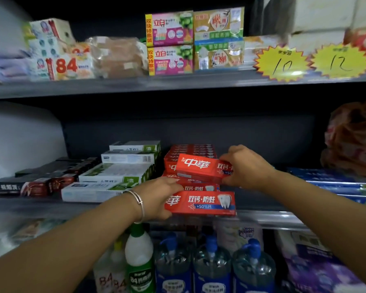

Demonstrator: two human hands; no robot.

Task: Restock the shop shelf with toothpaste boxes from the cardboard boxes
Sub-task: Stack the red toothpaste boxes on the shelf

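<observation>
On the middle shelf [260, 215] stands a stack of red toothpaste boxes [191, 150]. My right hand [244, 166] grips the right end of one red box [201, 167] held at the top front of that stack. My left hand [159, 197] grips the left end of another red toothpaste box [207, 203], which lies at the shelf's front edge. A bracelet circles my left wrist. No cardboard box shows in the head view.
White-green toothpaste boxes [123, 172] and dark ones [36, 182] fill the shelf to the left, blue ones [336, 182] to the right. Soap packs [194, 41] and yellow price tags [281, 62] sit on the upper shelf. Bottles [211, 265] stand below.
</observation>
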